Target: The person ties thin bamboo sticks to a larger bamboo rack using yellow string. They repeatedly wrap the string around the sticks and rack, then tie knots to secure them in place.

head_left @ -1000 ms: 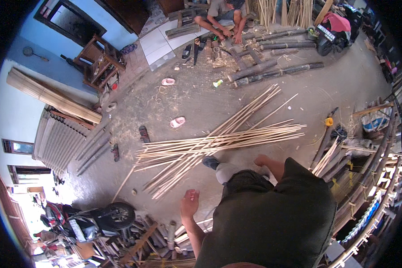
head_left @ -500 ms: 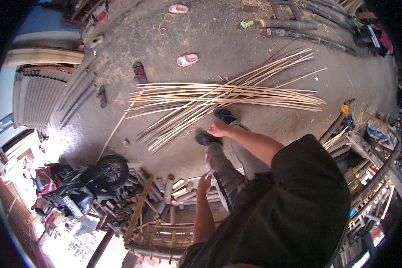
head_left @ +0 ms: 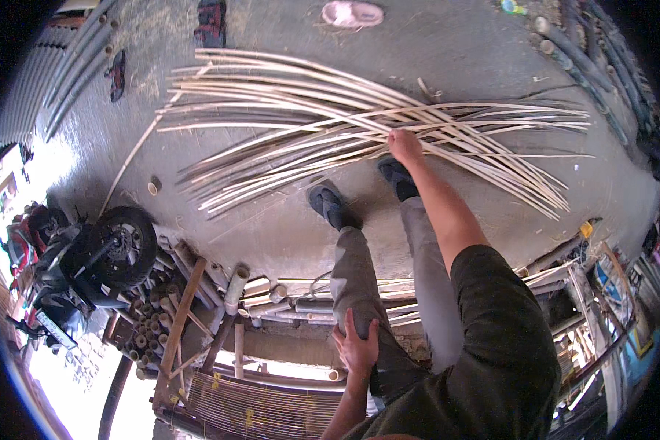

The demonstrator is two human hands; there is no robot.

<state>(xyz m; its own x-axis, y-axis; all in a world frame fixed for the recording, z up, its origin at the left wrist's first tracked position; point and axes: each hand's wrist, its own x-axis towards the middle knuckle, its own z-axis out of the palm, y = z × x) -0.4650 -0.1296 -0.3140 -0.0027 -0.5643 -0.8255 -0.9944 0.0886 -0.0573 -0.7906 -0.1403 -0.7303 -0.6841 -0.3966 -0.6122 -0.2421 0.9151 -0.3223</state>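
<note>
Two crossing bundles of long, thin, pale bamboo strips [head_left: 271, 95] lie on the floor in front of my feet. My right hand [head_left: 405, 144] reaches down to where the bundles cross, its fingers closed on the strips; just which strips it grips is hard to see. My left hand [head_left: 358, 345] rests on my left leg near the knee, fingers spread and holding nothing. Both feet, in dark sandals [head_left: 325, 199], stand at the near edge of the strips.
A motorcycle [head_left: 88, 264] stands at the left beside stacked bamboo tubes [head_left: 150, 323]. Behind my legs runs a bamboo frame [head_left: 271, 407]. More poles [head_left: 572, 66] lie at the far right. A pink slipper [head_left: 353, 14] and a dark sandal [head_left: 210, 23] sit beyond the strips.
My right hand has gone down and forward onto the strips. My left hand has settled on my leg with its fingers spread. The view has shifted nearer to my feet.
</note>
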